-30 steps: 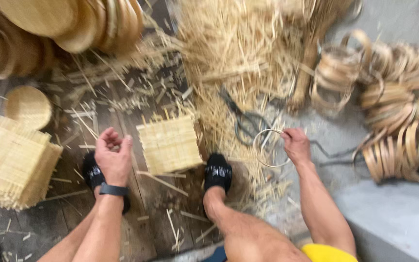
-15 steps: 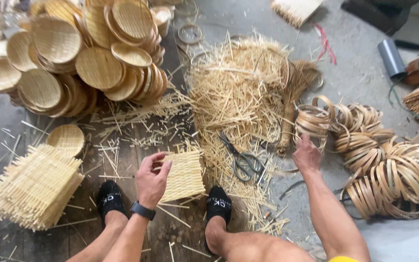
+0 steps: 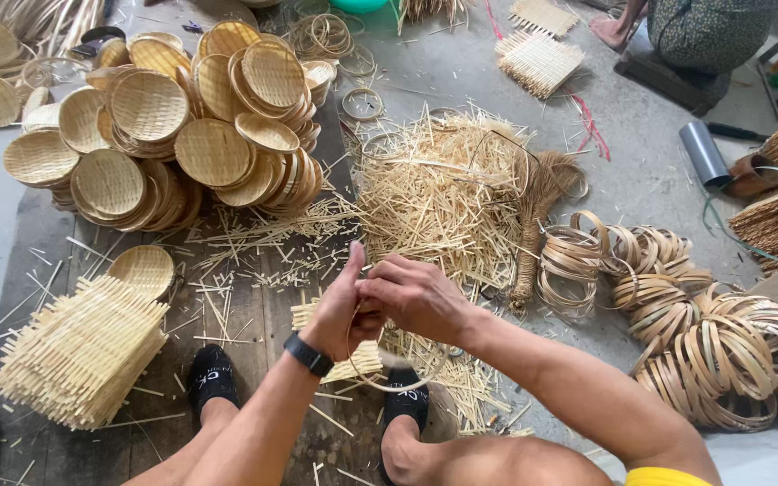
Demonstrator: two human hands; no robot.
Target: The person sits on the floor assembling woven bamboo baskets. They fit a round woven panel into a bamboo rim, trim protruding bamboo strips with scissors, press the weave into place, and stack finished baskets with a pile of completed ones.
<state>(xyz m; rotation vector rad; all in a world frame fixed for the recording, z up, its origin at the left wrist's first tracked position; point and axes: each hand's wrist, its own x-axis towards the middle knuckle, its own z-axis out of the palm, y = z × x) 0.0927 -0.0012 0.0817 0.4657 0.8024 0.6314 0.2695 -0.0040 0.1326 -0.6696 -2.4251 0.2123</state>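
Baskets [image 3: 150, 135], round woven bamboo ones, heaped in the upper left of the frame on a plank floor [image 3: 254, 324]. Loose bamboo sticks pile [image 3: 438, 193] sits at centre, just above the hands. Coiled bamboo hoops [image 3: 704, 333] stretch across the right side. Stack of square woven mats [image 3: 78, 351] lies at lower left, one small basket touching its top edge. Two more woven mats [image 3: 538, 54] at top centre-right, near another person's foot [image 3: 607, 31]. Grey tube [image 3: 704, 151] at right. The person's two feet in black sandals [image 3: 212, 378] show at the bottom. Left hand [image 3: 346, 310] and right hand [image 3: 411, 295] meet at centre frame, touching; fingers of both curled and pressed together, pinching a thin ring [image 3: 389, 373] that loops down below them over a small woven mat [image 3: 353, 355]. Left thumb sticks up. Black watch [image 3: 308, 354] on the left wrist.
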